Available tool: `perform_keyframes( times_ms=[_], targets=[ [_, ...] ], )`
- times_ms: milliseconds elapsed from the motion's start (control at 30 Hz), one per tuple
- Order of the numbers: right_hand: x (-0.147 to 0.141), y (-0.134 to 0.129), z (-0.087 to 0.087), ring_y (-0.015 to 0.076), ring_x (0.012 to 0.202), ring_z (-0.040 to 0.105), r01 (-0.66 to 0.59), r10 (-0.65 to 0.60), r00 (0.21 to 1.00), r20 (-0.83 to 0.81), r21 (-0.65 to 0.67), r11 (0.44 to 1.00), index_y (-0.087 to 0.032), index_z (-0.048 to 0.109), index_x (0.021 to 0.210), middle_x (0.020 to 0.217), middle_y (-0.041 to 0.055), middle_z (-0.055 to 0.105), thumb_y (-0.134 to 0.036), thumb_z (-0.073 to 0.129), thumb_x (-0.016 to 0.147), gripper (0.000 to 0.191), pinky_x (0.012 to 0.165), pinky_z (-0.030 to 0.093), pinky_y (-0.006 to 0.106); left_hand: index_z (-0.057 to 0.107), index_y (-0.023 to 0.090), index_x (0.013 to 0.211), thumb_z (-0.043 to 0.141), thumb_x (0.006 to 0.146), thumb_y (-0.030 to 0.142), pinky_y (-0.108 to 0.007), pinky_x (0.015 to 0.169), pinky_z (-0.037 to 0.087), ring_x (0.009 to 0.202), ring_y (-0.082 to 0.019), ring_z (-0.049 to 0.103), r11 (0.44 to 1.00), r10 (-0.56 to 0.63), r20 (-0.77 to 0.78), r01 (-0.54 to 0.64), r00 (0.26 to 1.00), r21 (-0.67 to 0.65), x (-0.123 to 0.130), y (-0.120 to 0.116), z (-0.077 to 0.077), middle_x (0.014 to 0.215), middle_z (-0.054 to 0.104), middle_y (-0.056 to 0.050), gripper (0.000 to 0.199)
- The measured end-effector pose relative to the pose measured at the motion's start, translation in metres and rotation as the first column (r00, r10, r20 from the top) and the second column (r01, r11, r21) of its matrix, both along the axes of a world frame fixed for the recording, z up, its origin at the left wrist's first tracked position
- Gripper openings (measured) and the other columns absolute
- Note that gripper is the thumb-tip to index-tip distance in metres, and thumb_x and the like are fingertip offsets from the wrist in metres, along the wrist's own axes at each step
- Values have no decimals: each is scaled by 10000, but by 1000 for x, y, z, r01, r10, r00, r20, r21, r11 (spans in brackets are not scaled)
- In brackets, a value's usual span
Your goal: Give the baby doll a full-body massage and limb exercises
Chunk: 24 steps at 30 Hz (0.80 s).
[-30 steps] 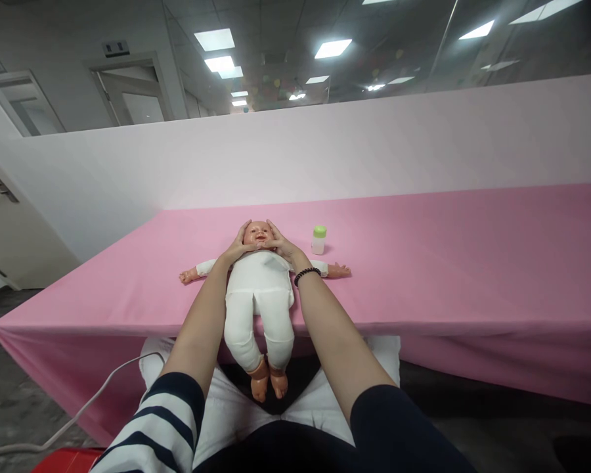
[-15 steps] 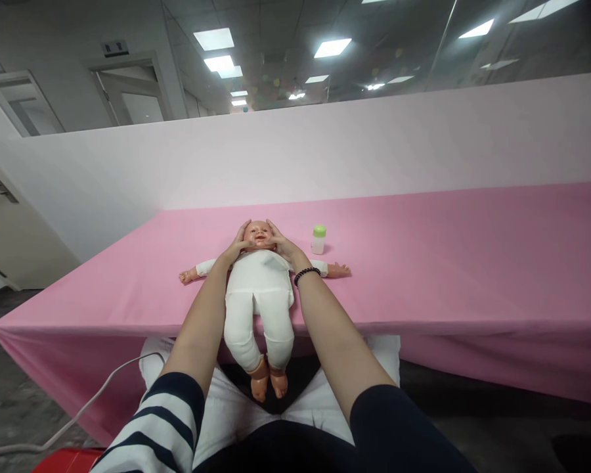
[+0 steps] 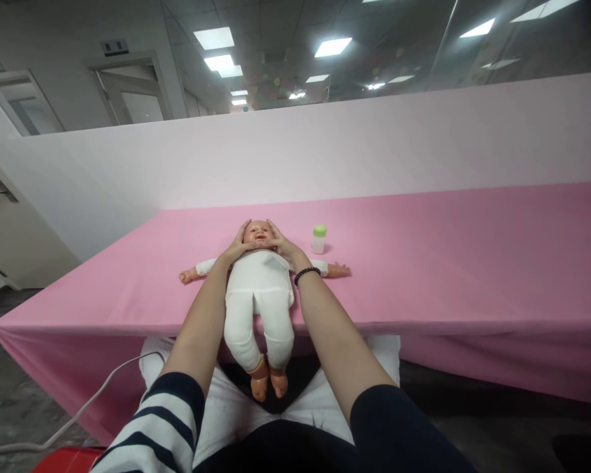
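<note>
A baby doll [image 3: 261,276] in a white cloth body lies face up, its arms spread to both sides and its feet hanging past the table's front edge. My left hand [image 3: 237,246] cups one side of the doll's head, fingers stretched up along it and thumb across the chin. On the other side, my right hand [image 3: 282,243] mirrors it, a dark beaded bracelet on that wrist. Both thumbs come together just below the doll's mouth. The head is held between my two hands, and its back is hidden.
A small clear bottle with a green cap [image 3: 318,240] stands right of the doll's head. Pink cloth covers the table [image 3: 448,263], which meets a white wall [image 3: 374,144] with glass above. A pale cable [image 3: 93,397] runs at lower left near a red object [image 3: 66,460].
Both thumbs have slid inward along the doll's chin and now meet below its mouth. The fingers stay at the sides of the head; the doll and bottle have not moved.
</note>
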State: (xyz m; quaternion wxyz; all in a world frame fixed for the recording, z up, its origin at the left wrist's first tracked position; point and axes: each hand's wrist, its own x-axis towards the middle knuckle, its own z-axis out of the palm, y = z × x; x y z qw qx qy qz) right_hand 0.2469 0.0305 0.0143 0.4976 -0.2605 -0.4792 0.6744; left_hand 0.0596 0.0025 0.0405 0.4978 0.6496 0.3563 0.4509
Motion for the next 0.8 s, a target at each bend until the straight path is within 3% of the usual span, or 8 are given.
perform_keyframes(
  times_ms=[300,533,800],
  targets=[
    [-4,-2,3,281,1262,655,7,-10,998,-63,-35,999,-366,214,1628,1668,95,312,-74,696,676,1107,969,615,425,177,335,1643,753,708,274,-548,1187,388,1416,-368,496,996,-45,128,55,991,-70,0,6,-6,1679,294,-108,1099],
    [0,0,0,310,1322,610,5,-5,1000,-13,-9,1000,-386,212,1628,1668,86,322,-83,833,637,1208,965,622,417,219,298,1636,862,686,354,-483,1202,382,1480,-368,407,1000,24,10,-24,1000,3,0,1,-1,1665,312,-131,1149],
    [1,1,-2,300,1321,613,-4,4,1000,-5,5,1000,-407,210,1625,1660,79,344,-89,853,630,1227,975,613,415,202,319,1637,871,680,365,-484,1187,403,1475,-367,416,1000,20,2,-20,1000,-7,1,-3,1,1671,300,-127,1168]
  ],
)
